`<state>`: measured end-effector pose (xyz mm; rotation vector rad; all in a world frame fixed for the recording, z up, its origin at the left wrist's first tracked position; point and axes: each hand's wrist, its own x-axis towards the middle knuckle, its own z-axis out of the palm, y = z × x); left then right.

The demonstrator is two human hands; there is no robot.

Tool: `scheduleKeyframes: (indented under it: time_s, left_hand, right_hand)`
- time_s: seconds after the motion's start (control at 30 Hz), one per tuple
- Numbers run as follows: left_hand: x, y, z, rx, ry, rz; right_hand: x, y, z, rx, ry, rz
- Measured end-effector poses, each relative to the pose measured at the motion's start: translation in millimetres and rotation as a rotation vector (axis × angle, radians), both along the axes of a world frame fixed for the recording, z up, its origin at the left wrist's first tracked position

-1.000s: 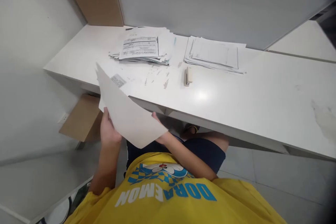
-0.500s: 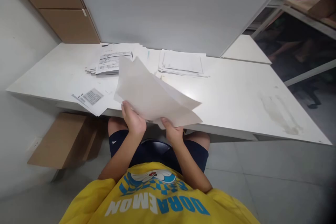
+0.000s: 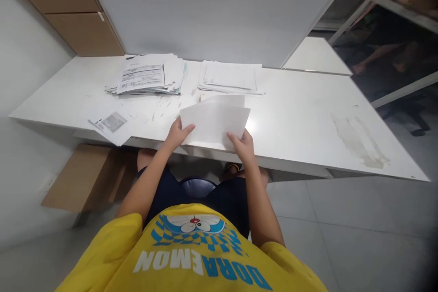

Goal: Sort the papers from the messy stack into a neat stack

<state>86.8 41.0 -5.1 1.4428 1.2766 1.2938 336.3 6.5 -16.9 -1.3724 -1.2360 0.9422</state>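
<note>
Blank white sheets of paper [image 3: 215, 123] stand tilted at the front edge of the white table [image 3: 290, 118]. My left hand [image 3: 178, 134] grips their left side, thumb on the face turned to me. On the right side, my right hand [image 3: 242, 145] pinches them the same way. Behind the sheets lies a neat stack of white papers [image 3: 231, 76]. Farther left sits a thicker, uneven pile of printed papers [image 3: 143, 75]. A few printed sheets [image 3: 111, 125] overhang the table's front edge on the left.
A grey panel [image 3: 219, 9] rises behind the table. Brown cabinet doors [image 3: 82, 32] stand at the back left, and a cardboard box [image 3: 77, 178] is below the table. Past the right end, a person's arm [image 3: 374, 58] shows by a shelf rack.
The sheets have swung from a slanted, fanned position to nearly level and squared. My right hand has moved right and up, and my left hand slightly up; both still hold the paper.
</note>
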Motion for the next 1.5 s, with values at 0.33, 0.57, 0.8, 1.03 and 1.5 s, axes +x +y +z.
scheduleKeyframes:
  time_s: [0.33,0.57,0.8,1.03,1.5]
  left_hand:
    - [8.4,2.5,-0.5,-0.012,0.071,-0.098]
    - [15.5,49.4,6.8,-0.022,0.526,-0.101]
    - [21.2,62.9,1.4,0.251,0.868,-0.255]
    - [9.8,57.8,5.5,0.297,0.881,-0.408]
    - [18.2,91.9,4.0,0.348,0.824,-0.472]
  right_hand:
    - [19.6,-0.7,-7.5,0.035,0.113,-0.042]
    - [35.2,21.6,1.4,-0.281,-0.159,-0.05]
    - [45.7,43.3,12.0,-0.341,-0.245,-0.032]
    - [50.7,35.6,18.5,-0.376,-0.202,0.052]
    - [55.3,41.8,1.3,-0.263,-0.038,-0.021]
